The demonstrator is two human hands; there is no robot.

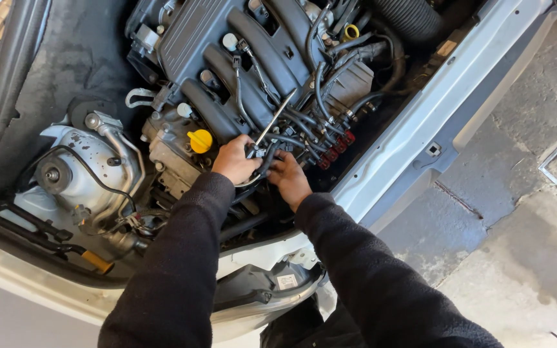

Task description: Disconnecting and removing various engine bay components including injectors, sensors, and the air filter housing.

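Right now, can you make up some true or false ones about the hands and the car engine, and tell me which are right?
1. Both hands are down in the engine bay. True: the left hand and right hand sit close together among black hoses.
2. The left hand holds a thin metal tool. True: a silver rod sticks up from it.
3. The round cap beside the left hand is blue. False: the cap is yellow.
4. The sleeves are white. False: both sleeves are black.
5. A row of red connectors lies near the right hand. True: the red connectors sit just beyond it.
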